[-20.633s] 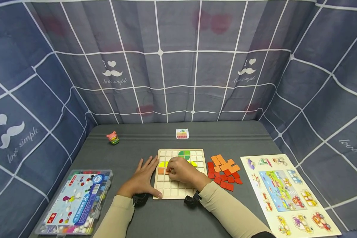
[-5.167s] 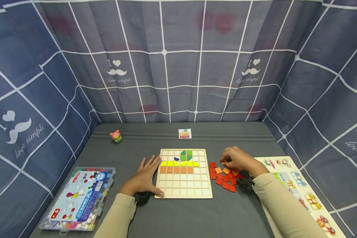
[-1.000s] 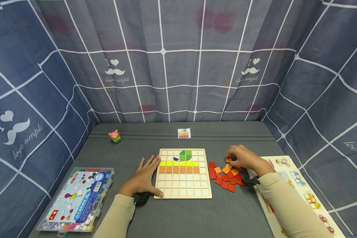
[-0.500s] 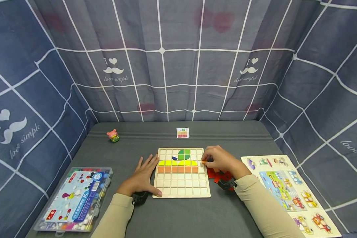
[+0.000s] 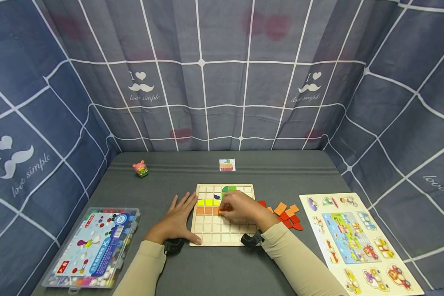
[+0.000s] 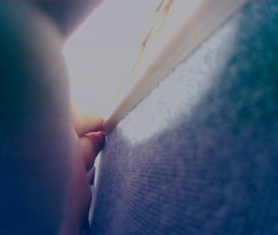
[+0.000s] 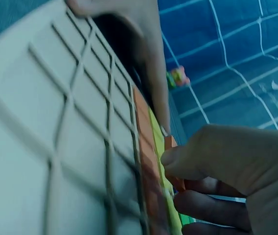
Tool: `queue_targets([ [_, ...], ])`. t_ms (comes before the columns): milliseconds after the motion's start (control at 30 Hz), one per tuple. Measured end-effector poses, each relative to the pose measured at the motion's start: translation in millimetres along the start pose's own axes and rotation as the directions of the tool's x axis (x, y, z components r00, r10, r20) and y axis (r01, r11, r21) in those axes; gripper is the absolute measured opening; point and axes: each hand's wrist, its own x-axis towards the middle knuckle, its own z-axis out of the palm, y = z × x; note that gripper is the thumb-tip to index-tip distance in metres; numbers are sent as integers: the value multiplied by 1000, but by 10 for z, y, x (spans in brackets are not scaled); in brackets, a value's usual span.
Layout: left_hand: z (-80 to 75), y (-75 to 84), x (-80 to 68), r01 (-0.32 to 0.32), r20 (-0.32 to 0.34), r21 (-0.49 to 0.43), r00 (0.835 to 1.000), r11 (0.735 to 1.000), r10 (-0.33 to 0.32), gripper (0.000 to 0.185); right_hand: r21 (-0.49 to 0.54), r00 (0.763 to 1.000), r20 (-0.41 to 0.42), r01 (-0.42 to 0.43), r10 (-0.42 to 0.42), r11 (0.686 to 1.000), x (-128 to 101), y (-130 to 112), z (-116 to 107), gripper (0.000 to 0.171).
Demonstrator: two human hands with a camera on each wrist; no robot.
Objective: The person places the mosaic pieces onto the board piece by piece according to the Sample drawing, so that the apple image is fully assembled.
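Observation:
A wooden grid board (image 5: 211,239) lies flat in the middle of the table. My left hand (image 5: 176,220) rests along its left side, fingers spread and thumb on the near left corner. Over the board, my right hand (image 5: 241,209) pinches an orange square tile (image 7: 170,142) between thumb and fingers, seen in the right wrist view. Yellow pieces (image 5: 208,202) and orange tiles (image 5: 203,211) form two rows on the board, partly covered by the right hand. Farther up sit green pieces (image 5: 232,188) and a small blue piece (image 5: 216,196).
Loose orange and red tiles (image 5: 291,218) lie right of the board, partly behind my right arm. A pattern card (image 5: 227,165) and a pink-headed toy figure (image 5: 141,169) stand farther back. A clear parts box (image 5: 92,246) is at left, a picture puzzle board (image 5: 359,242) at right.
Over the earlier frames the orange row grew rightward. In the last second my right hand moved left from the loose tiles to above the board, carrying an orange tile. My left hand stayed put.

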Motion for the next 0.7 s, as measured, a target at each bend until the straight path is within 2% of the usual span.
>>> queue_targets([
  [200, -8, -7, -14, -23, -9, 6, 1000, 1000, 23, 154, -10, 999, -46, 1, -2, 1000, 174, -284, 196, 8],
  [333, -11, -13, -18, -35, -9, -5, 999, 999, 35, 154, -4, 996, -79, -28, 28, 1000, 245, -416, 328, 8],
  [433, -12, -15, -16, -36, -14, -12, 999, 999, 36, 153, -29, 993, -105, -49, 46, 998, 278, -474, 423, 7],
  [700, -16, -15, -23, -34, -14, -18, 999, 999, 34, 154, -104, 989, -146, -41, 26, 994, 316, -533, 575, 6],
])
